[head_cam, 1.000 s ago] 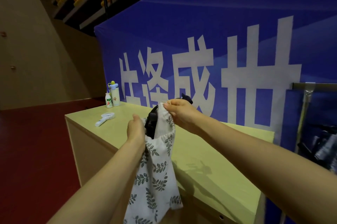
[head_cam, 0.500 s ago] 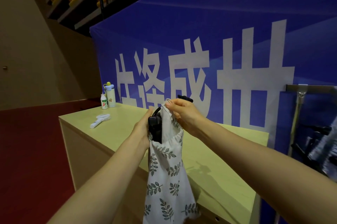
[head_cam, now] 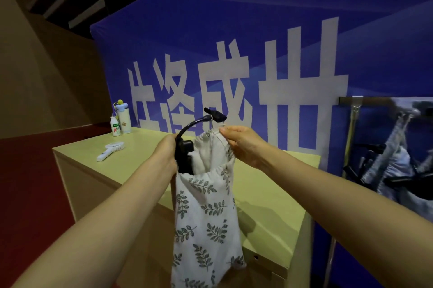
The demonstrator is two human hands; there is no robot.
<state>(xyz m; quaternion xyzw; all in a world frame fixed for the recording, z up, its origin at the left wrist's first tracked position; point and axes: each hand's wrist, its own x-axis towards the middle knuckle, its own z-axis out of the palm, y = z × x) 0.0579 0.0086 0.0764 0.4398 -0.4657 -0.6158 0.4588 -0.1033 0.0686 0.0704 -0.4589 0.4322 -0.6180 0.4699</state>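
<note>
A white cloth pouch with a grey leaf print [head_cam: 206, 222] hangs in the air in front of a pale yellow-green table [head_cam: 269, 205]. My right hand [head_cam: 243, 144] pinches the pouch's rim at its upper right and holds the mouth apart. My left hand [head_cam: 166, 154] grips a black device [head_cam: 185, 158] with a curved arm and a small head piece at its top. The device's lower end sits inside the pouch mouth; its arm and head stick out above.
On the table's far left stand a small white bottle with a green label [head_cam: 115, 126] and a taller white bottle with a blue top [head_cam: 123, 117]. A white hand-held brush [head_cam: 110, 150] lies near them. A blue banner [head_cam: 234, 41] rises behind the table; a metal rack [head_cam: 353, 109] stands right.
The black device has come further up out of the pouch mouth, its curved arm now showing above. Both hands and the pouch have shifted slightly right and up in view.
</note>
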